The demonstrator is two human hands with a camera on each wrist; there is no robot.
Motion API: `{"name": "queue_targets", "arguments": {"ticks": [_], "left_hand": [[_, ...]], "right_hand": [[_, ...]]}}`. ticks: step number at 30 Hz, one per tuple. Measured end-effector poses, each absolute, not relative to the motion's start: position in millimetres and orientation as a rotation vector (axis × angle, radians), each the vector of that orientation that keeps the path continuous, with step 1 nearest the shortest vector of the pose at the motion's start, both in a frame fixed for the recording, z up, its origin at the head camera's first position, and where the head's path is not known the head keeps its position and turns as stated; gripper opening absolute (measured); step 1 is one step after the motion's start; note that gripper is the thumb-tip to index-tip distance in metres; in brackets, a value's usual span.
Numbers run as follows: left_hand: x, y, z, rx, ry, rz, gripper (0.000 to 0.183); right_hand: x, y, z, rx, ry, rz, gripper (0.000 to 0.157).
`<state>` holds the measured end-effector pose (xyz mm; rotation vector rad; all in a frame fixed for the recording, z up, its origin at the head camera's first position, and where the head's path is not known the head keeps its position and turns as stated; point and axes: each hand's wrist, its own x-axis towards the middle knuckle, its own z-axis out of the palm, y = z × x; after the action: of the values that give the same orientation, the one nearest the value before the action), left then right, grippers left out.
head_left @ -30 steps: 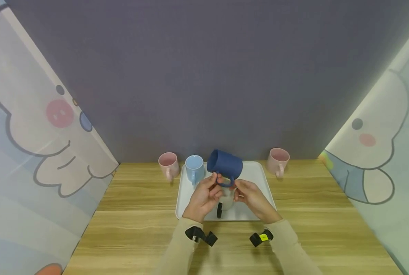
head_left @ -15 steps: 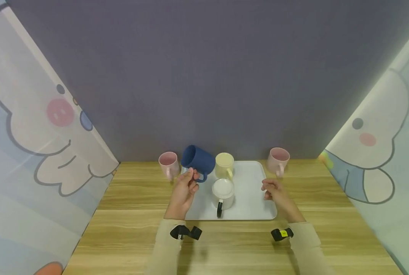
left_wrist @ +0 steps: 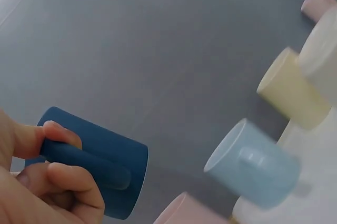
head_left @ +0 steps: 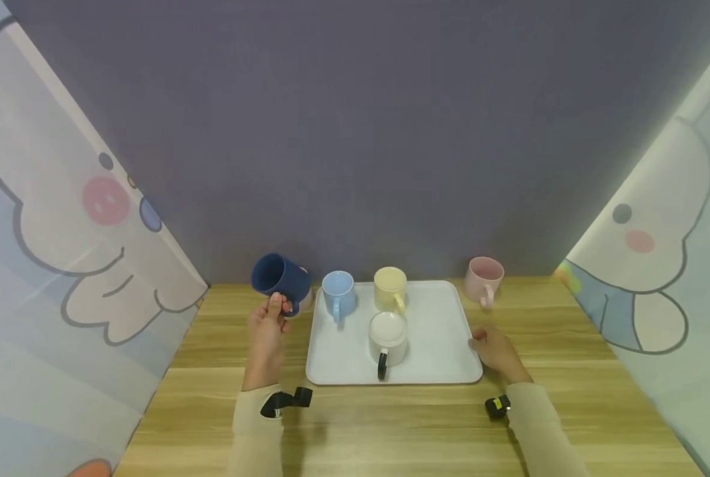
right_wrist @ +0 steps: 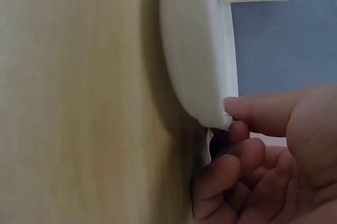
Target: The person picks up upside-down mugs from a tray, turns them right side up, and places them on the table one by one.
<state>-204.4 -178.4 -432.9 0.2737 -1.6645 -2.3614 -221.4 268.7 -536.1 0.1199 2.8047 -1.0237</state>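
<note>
My left hand [head_left: 267,341] grips a dark blue mug [head_left: 283,277] by its handle, the mug tilted with its mouth toward the upper left. Behind it a pink mug [left_wrist: 189,212] is largely hidden in the head view. At the white tray's [head_left: 438,371] right edge, my right hand [head_left: 497,350] pinches the rim; the right wrist view has the thumb [right_wrist: 258,112] on the rim and curled fingers below. On the tray are a light blue mug [head_left: 339,297], a yellow mug [head_left: 389,288] and a white mug [head_left: 389,334] with a black handle, apparently bottom up.
Another pink mug [head_left: 484,281] stands on the wooden table [head_left: 391,430], just right of the tray's far corner. A grey wall [head_left: 355,146] rises behind the table, with cartoon-printed panels [head_left: 51,199] at both sides.
My left hand has carried the dark blue mug leftward from over the tray to beyond its left side. My right hand let go of that mug, moved right and took hold of the tray's edge.
</note>
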Motion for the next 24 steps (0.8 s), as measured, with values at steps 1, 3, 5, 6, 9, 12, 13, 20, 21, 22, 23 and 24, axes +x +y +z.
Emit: {"name": "queue_targets", "arguments": {"ticks": [1,3,5,6,9,12,13,20,21,22,23,24], "left_hand": [[-204,-182,-433,0.287,-1.667,-2.342,0.028],[-205,-190,-434,0.327,-1.696,-2.294,0.028],[-206,-196,-436,0.378,-1.733,-2.235,0.028],[-206,-200,-436,0.406,-1.755,-2.201,0.028],[-209,-209,-441,0.492,-1.828,-2.096,0.032],[-211,-217,-448,0.542,-1.884,-2.012,0.038],[-211,-220,-451,0.556,-1.903,-1.988,0.039],[-222,-234,-475,0.596,-1.954,-1.935,0.041],[-224,-236,-480,0.597,-1.96,-1.924,0.04],[-226,-237,-484,0.596,-1.972,-1.905,0.04],[-228,-238,-489,0.599,-1.982,-1.886,0.039],[-230,-239,-494,0.604,-1.993,-1.866,0.039]], "right_hand": [[-222,269,-537,0.109,2.814,-1.016,0.032],[-222,270,-538,0.09,2.834,-1.001,0.028],[-221,270,-538,0.071,2.841,-0.991,0.026],[-221,270,-538,0.062,2.845,-0.986,0.025],[-220,270,-538,0.044,2.844,-0.972,0.024],[-219,269,-539,0.028,2.848,-0.956,0.023],[-219,269,-539,0.028,2.851,-0.949,0.022],[-218,267,-537,0.017,2.872,-0.965,0.021],[-218,266,-537,0.021,2.869,-0.973,0.021],[-217,265,-536,0.018,2.866,-0.979,0.021],[-217,264,-536,0.032,2.859,-0.985,0.022],[-216,264,-536,0.035,2.851,-0.989,0.022]]}}
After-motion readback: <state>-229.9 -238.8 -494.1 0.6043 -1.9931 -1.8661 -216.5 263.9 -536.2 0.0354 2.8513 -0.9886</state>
